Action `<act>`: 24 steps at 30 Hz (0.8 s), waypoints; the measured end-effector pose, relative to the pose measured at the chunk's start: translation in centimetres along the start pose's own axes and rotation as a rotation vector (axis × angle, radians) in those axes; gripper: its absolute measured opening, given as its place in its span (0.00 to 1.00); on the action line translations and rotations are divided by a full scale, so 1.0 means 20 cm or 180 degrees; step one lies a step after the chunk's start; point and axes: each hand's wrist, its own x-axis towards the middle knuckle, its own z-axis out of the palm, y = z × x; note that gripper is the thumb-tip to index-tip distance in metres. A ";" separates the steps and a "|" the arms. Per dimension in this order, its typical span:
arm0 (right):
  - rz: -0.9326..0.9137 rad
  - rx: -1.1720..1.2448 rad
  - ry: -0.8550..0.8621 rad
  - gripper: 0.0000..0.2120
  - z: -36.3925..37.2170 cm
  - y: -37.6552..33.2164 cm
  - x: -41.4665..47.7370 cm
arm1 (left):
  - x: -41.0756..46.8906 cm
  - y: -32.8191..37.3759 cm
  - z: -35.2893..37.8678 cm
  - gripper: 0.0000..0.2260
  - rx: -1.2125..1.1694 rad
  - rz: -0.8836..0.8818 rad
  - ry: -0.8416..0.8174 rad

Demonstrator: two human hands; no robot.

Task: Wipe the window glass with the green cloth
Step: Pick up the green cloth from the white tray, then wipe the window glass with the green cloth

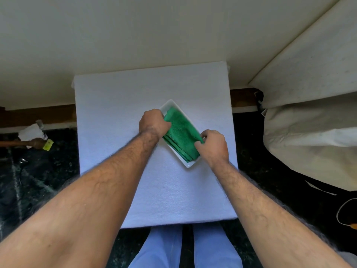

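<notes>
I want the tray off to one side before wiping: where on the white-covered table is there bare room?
Bare cover lies left of the white tray toward the table edge, beyond it toward the wall, and nearer you. The middle is crowded: both hands on the green cloth.

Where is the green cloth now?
The folded green cloth lies in a white tray mid-table, held between the left hand and right hand.

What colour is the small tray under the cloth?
The tray is white; the green cloth lies folded in it. The head view shows this.
</notes>
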 end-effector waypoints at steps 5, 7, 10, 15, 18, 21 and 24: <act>-0.0072 0.0584 0.0062 0.11 -0.18 -0.02 -0.07 | -0.10 0.01 -0.15 0.06 -0.0725 0.0012 -0.0050; -0.0040 0.0830 0.0048 0.10 -0.28 -0.05 -0.09 | -0.16 0.03 -0.24 0.06 -0.0974 0.0087 0.0028; -0.0086 0.1037 -0.0008 0.11 -0.46 -0.12 -0.12 | -0.26 0.09 -0.40 0.08 -0.1300 0.0142 0.0115; -0.0537 0.0993 0.0193 0.13 -0.84 -0.30 -0.21 | -0.43 0.21 -0.70 0.14 -0.1847 0.0364 0.0026; -0.0792 0.0986 0.0316 0.14 -1.07 -0.43 -0.30 | -0.54 0.32 -0.91 0.11 -0.1862 0.0628 0.0175; -0.0919 0.1010 0.0477 0.13 -1.28 -0.55 -0.39 | -0.65 0.45 -1.12 0.12 -0.1993 0.0774 0.0197; -0.1078 0.1046 0.0679 0.12 -1.51 -0.65 -0.49 | -0.82 0.56 -1.35 0.13 -0.2201 0.0969 0.0071</act>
